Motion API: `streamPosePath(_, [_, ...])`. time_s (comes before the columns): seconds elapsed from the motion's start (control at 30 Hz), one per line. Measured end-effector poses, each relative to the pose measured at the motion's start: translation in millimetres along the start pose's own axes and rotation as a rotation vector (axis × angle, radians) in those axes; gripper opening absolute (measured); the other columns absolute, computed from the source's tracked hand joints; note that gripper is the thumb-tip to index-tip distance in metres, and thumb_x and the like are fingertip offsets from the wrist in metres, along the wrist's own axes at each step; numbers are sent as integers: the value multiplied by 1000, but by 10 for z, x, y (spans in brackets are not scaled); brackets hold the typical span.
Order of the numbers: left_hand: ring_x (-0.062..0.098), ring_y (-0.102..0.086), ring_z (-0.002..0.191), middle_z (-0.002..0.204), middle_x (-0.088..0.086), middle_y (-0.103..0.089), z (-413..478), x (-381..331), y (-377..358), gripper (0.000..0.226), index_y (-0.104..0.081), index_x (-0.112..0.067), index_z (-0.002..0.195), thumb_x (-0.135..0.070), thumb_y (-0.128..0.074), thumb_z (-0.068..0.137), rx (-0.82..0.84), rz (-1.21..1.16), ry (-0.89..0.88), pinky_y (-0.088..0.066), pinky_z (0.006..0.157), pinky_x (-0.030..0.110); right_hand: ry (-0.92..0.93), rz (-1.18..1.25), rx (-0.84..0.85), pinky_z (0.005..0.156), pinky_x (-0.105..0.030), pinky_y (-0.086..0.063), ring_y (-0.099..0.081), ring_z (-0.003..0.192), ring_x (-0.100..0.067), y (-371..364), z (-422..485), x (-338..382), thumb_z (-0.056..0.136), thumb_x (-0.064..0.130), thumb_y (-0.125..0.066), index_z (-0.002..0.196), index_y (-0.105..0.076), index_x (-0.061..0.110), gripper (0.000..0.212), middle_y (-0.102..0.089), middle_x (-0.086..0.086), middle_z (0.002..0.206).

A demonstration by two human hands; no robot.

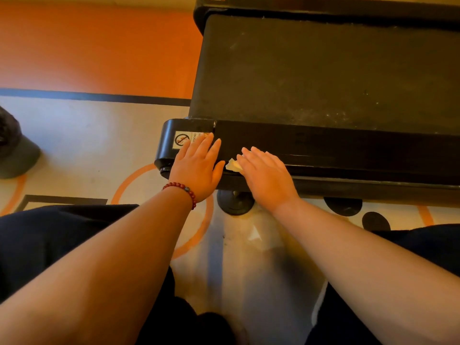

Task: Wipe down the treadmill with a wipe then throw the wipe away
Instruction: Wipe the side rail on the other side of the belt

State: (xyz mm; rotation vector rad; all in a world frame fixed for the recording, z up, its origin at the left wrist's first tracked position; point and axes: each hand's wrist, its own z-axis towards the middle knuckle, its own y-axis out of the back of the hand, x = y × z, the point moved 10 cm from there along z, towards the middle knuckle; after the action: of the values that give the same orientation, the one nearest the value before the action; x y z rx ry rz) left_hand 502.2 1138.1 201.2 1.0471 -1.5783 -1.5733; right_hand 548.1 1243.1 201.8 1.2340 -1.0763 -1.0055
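Treadmill [323, 78], black, upper right. Left hand [198, 168], fingers straight, flat on its side rail, frame centre. Right hand [266, 178], fingers straight, pressing pale wipe [232, 166] just beside.

Left forearm [112, 257] and right forearm [361, 257]: bare from wrist to the lower edge of the view. Left hand [196, 168] and right hand [263, 175]: bare.

At the left wrist: one bracelet [179, 186], single strand, close-fitting. Small round beads, glossy dark red, uniform in size; one darker bead, grey-blue, among them.

On both legs: dark trousers [37, 240], near black with a navy cast, plain cloth, soft folds. Seen at lower left and lower right.
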Motion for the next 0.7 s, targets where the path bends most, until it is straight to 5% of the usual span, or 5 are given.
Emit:
streamPosePath(0.2, [25, -8, 149, 161, 7, -15, 83, 303, -138, 59, -16, -17, 154, -43, -26, 101, 19, -5, 34, 1, 119, 39, 39, -32, -93, 106, -40, -40, -50, 130, -28, -85, 274, -43, 80, 11, -76, 134, -56, 11, 58, -56, -10, 137])
streamPosePath(0.43, [23, -3, 149, 162, 5, -10, 424, 768, -178, 58, -13, -19, 154, -43, -24, 102, 20, -48, 169, 1, 119, 41, 79, 6, -83, 108, -40, -36, -47, 133, -28, -209, 783, 53, 87, 12, -70, 137, -53, 10, 53, -52, -11, 141])
streamPosePath(0.7, [26, -19, 146, 156, 9, -29, 677, 982, -261, 63, -32, -14, 149, -47, -16, 98, 57, -54, 153, -6, 118, 43, 200, 40, -68, 109, -43, -36, -45, 134, -29, -275, 1348, 262, 88, 7, -65, 137, -52, 7, 50, -51, -12, 142])
